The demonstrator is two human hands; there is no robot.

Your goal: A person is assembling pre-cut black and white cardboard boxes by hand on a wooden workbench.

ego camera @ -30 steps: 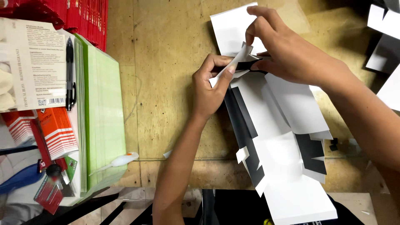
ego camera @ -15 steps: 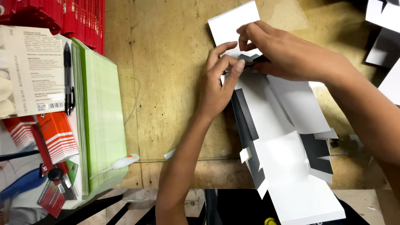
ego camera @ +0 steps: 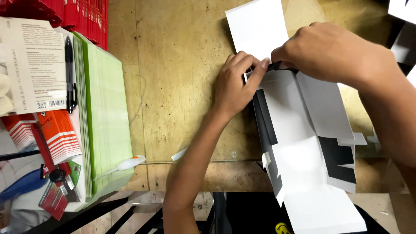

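Note:
A white and black flat cardboard box blank (ego camera: 303,143) lies partly folded on the wooden table (ego camera: 182,86), its long body running toward me. My left hand (ego camera: 236,84) presses fingers on the box's left wall near the far end flap. My right hand (ego camera: 333,52) covers the far end, its fingers pinching a dark folded edge there. A white flap (ego camera: 255,26) of the box sticks out flat beyond both hands.
At the left lies a stack of green sheets (ego camera: 108,112), with a black pen (ego camera: 69,73) on a printed white carton (ego camera: 32,65). Red and orange packets (ego camera: 56,134) sit below it. A small white tube (ego camera: 128,163) rests near the table edge. More white cards (ego camera: 403,26) lie at the right.
Both hands have shifted slightly toward the far end of the box and pressed its end fold down flatter. The view has moved closer over the box.

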